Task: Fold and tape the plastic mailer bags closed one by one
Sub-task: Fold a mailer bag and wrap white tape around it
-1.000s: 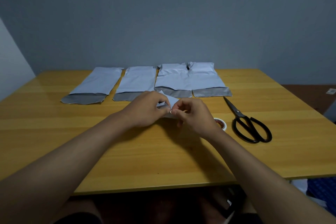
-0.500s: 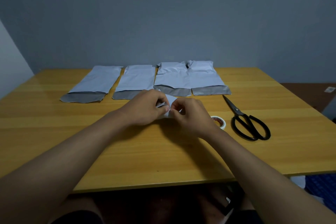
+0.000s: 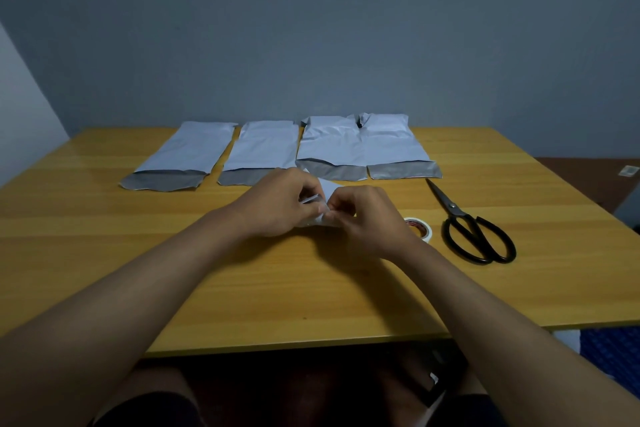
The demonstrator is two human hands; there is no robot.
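1. Folded mailer bag (image 3: pixel 329 188): small white bundle at table centre, mostly hidden between both hands. Only a white corner shows above the knuckles, plus a folded edge by the fingertips.
2. Left hand (image 3: pixel 277 201): fingers curled, pinching the folded edge of the bag from the left.
3. Right hand (image 3: pixel 363 218): fingers curled, pinching the same bag from the right. Fingertips of both hands meet at the fold.
4. Tape roll (image 3: pixel 420 227): flat on the table, just beside the right wrist, partly hidden by it.
5. Scissors (image 3: pixel 474 229): black, blades together, lying flat right of the tape, tips pointing away from the person.
6. Four unfolded mailer bags (image 3: pixel 259 149): row along the far side of the wooden table (image 3: pixel 104 253), grey flaps facing the person. The right two touch or overlap; the left two lie slightly apart.
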